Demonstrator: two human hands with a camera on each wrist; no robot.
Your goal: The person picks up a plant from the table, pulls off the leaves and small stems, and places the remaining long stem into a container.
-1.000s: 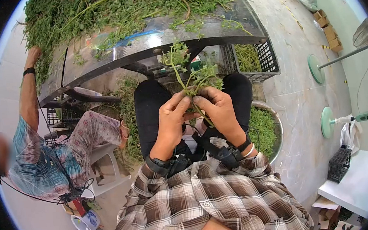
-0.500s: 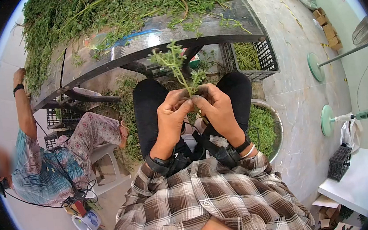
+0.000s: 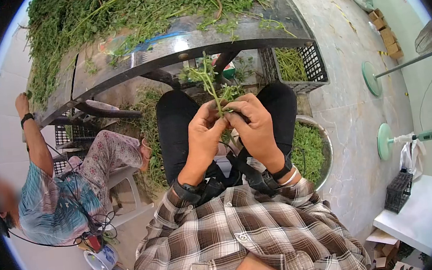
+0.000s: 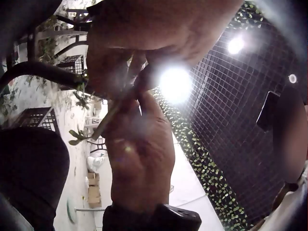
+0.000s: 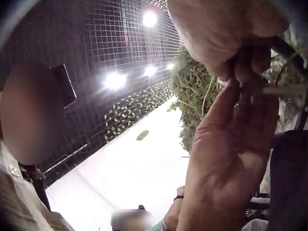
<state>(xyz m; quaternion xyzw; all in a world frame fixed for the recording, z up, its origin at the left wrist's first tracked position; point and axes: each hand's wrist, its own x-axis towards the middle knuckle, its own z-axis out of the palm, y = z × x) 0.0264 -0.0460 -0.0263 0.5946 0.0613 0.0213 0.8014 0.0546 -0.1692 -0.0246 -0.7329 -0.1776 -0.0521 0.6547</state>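
Note:
A leafy green sprig (image 3: 210, 84) stands up from between the two hands, above the lap in the head view. The left hand (image 3: 204, 131) pinches its stem between thumb and fingers. Against it, the right hand (image 3: 253, 126) pinches the same sprig, thumb and fingertips meeting the left ones. In the left wrist view a cut-looking stem (image 4: 108, 118) runs out from between the fingers, with a small leaf near its end. The right wrist view shows the stem (image 5: 284, 90) passing beside the fingertips, partly hidden by the hands.
A heap of greens (image 3: 113, 20) covers much of the table (image 3: 168, 54). Below its right end stands a black crate (image 3: 314, 64) of stems. A metal basin (image 3: 329, 151) of leaves is by the right knee. Another person (image 3: 59, 195) sits at the left, one hand at the heap.
Both hands stay together over the lap while their fingers shift on the sprig. Its leafy top has changed its lean. The other person's arm moved down from the heap, then slightly along the table edge.

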